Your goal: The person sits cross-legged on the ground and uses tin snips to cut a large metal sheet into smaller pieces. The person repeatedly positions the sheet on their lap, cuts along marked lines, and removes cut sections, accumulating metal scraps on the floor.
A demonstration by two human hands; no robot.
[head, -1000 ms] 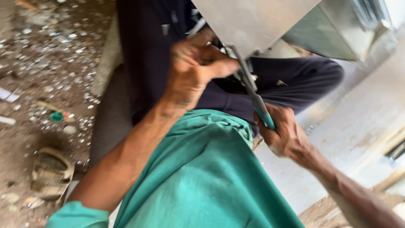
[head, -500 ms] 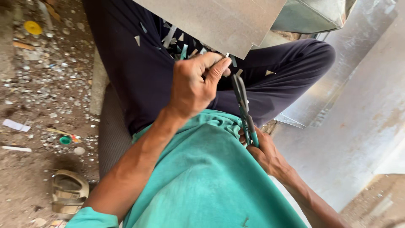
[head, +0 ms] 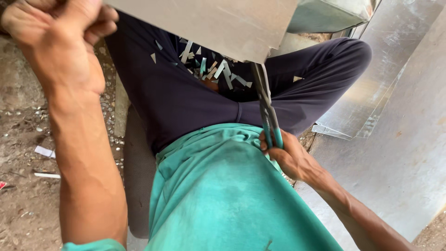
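Since half a second ago, my left hand (head: 55,42) has swung away from the middle of the metal to the upper left corner of the view, where it is curled into a loose fist at the sheet's left edge; I cannot tell whether the fingers pinch the metal. Largest in view is the grey metal sheet (head: 218,23), tilted across the top above my lap. Below it lie my dark trousers (head: 186,102) and green shirt (head: 223,195). My right hand (head: 285,155) sits low by my waist, fingers wrapped tight around the teal handles of the tin snips (head: 267,109), whose blades reach up to the sheet's lower edge. Small metal offcuts (head: 218,69) are scattered over my lap, just beneath the sheet.
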